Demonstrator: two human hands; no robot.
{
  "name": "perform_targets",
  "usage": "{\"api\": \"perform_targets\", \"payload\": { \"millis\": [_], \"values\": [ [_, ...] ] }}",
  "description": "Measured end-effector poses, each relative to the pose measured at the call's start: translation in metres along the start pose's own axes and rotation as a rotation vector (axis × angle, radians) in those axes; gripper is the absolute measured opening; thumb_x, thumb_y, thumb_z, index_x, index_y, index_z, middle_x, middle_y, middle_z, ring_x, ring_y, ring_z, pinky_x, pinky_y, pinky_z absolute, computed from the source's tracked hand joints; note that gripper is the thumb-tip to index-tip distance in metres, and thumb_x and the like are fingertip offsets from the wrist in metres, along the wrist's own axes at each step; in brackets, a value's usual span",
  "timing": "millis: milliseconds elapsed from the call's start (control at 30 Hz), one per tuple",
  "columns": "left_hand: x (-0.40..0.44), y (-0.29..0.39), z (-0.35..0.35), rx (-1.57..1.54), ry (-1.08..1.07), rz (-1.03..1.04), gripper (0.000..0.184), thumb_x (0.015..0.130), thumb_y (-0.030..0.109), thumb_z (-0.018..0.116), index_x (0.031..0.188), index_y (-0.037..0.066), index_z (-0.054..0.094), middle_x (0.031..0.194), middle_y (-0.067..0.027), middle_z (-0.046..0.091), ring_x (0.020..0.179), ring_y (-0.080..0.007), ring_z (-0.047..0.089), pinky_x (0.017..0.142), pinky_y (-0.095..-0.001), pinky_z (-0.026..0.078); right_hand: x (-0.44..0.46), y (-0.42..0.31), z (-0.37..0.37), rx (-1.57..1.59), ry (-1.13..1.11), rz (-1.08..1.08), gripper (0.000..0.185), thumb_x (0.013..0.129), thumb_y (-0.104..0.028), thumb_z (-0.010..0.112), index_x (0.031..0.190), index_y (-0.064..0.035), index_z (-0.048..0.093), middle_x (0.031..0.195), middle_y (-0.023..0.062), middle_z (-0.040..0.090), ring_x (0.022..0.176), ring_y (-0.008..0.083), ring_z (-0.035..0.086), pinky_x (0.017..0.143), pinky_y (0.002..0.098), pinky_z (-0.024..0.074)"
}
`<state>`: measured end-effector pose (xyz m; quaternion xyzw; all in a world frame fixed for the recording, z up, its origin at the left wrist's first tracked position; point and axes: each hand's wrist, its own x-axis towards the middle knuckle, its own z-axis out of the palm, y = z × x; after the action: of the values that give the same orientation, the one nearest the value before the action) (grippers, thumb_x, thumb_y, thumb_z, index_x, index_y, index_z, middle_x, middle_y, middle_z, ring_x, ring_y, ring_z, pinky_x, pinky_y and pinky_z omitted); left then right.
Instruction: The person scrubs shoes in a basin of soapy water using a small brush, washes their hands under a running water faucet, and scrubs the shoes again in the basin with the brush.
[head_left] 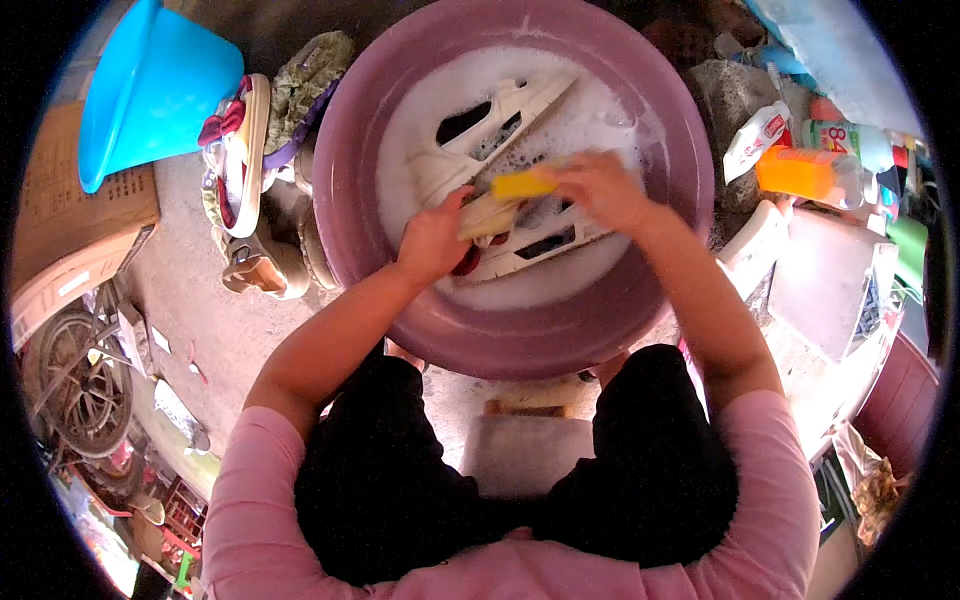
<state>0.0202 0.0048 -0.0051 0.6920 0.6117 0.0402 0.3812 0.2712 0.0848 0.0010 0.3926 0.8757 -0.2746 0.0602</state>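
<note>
A large purple basin (pixel 345 180) holds white suds and pale shoes. My left hand (pixel 432 242) is closed around a cream-soled shoe (pixel 485 216) with dark red showing near my fingers. My right hand (pixel 605 190), slightly blurred, grips a yellow scrubber (pixel 525 183) against or just over that shoe; whether it is a brush or a sponge is unclear. Behind my hands, a white cut-out shoe (pixel 440 168) lies tilted in the foam. Another white cut-out shoe (pixel 590 236) lies under and in front of my hands, partly covered by them.
At left are a blue tub (pixel 165 95), a red-and-white shoe (pixel 250 160), a brown shoe (pixel 268 265) and a cardboard box (pixel 85 200). An orange bottle (pixel 800 175) and a white packet (pixel 757 138) stand at right. A low stool (pixel 525 450) is between my legs.
</note>
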Motion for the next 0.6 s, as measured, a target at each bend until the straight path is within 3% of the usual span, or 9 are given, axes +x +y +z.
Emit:
{"api": "perform_targets", "payload": {
  "millis": [67,100,167,300,433,533,600],
  "values": [
    [-0.003,0.005,-0.001,-0.027,-0.025,-0.119,0.056,0.067,0.01,0.062,0.121,0.014,0.045,0.084,-0.0188,0.062,0.077,-0.0417,0.058,0.071,-0.0466,0.048,0.006,-0.032,0.008,-0.021,0.103,-0.08,0.028,0.086,-0.035,0.047,0.112,-0.0331,0.057,0.095,0.0109,0.059,0.081,0.0286,0.056,0.071,0.0434,0.041],
    [-0.002,0.005,-0.001,-0.013,-0.028,-0.102,0.063,0.066,0.009,0.062,0.124,0.013,0.039,0.082,-0.0194,0.061,0.076,-0.0407,0.059,0.07,-0.0454,0.048,0.007,-0.041,0.01,-0.028,0.153,-0.121,0.028,0.087,-0.035,0.046,0.112,-0.0343,0.057,0.096,0.0106,0.059,0.08,0.0279,0.056,0.072,0.0425,0.0407],
    [-0.003,0.005,-0.001,0.017,-0.038,-0.067,0.076,0.064,0.008,0.063,0.13,0.011,0.026,0.078,-0.0206,0.06,0.074,-0.0386,0.059,0.069,-0.043,0.048,0.006,-0.035,0.008,-0.013,0.11,-0.048,0.03,0.085,-0.034,0.051,0.113,-0.0318,0.057,0.089,0.0061,0.057,0.085,0.0231,0.052,0.079,0.0395,0.0335],
    [-0.002,-0.014,0.02,-0.032,0.079,0.066,0.078,0.063,0.009,0.064,0.13,0.009,0.025,0.08,-0.0221,0.06,0.075,-0.0388,0.059,0.069,-0.0447,0.047,0.004,0.03,0.003,0.12,0.009,0.219,0.027,0.084,-0.033,0.053,0.11,-0.0311,0.061,0.083,0.0043,0.056,0.086,0.0196,0.05,0.082,0.039,0.0303],
    [-0.001,-0.016,0.021,-0.008,0.008,0.04,0.081,0.062,0.009,0.065,0.131,0.01,0.022,0.082,-0.0218,0.06,0.075,-0.0392,0.059,0.07,-0.0456,0.047,0.017,-0.006,0.004,0.127,0.0,0.179,0.024,0.081,-0.033,0.056,0.103,-0.0303,0.064,0.078,0.0051,0.056,0.082,0.0191,0.049,0.082,0.0399,0.0305],
    [-0.002,0.007,-0.003,-0.039,-0.09,-0.043,0.084,0.062,0.009,0.066,0.132,0.01,0.02,0.088,-0.0214,0.06,0.079,-0.0392,0.058,0.073,-0.0446,0.047,0.025,-0.067,-0.006,0.044,0.001,-0.052,0.024,0.08,-0.033,0.058,0.103,-0.0299,0.065,0.08,0.0053,0.057,0.083,0.0183,0.049,0.083,0.0407,0.0298],
    [-0.003,0.007,-0.007,-0.074,-0.105,-0.056,0.085,0.063,0.01,0.067,0.132,0.01,0.018,0.093,-0.0212,0.06,0.083,-0.039,0.058,0.075,-0.0436,0.047,0.031,-0.038,0.011,0.167,-0.069,-0.006,0.024,0.079,-0.032,0.059,0.103,-0.0296,0.065,0.081,0.0058,0.058,0.08,0.0182,0.051,0.08,0.0392,0.0333]
  ]
}}
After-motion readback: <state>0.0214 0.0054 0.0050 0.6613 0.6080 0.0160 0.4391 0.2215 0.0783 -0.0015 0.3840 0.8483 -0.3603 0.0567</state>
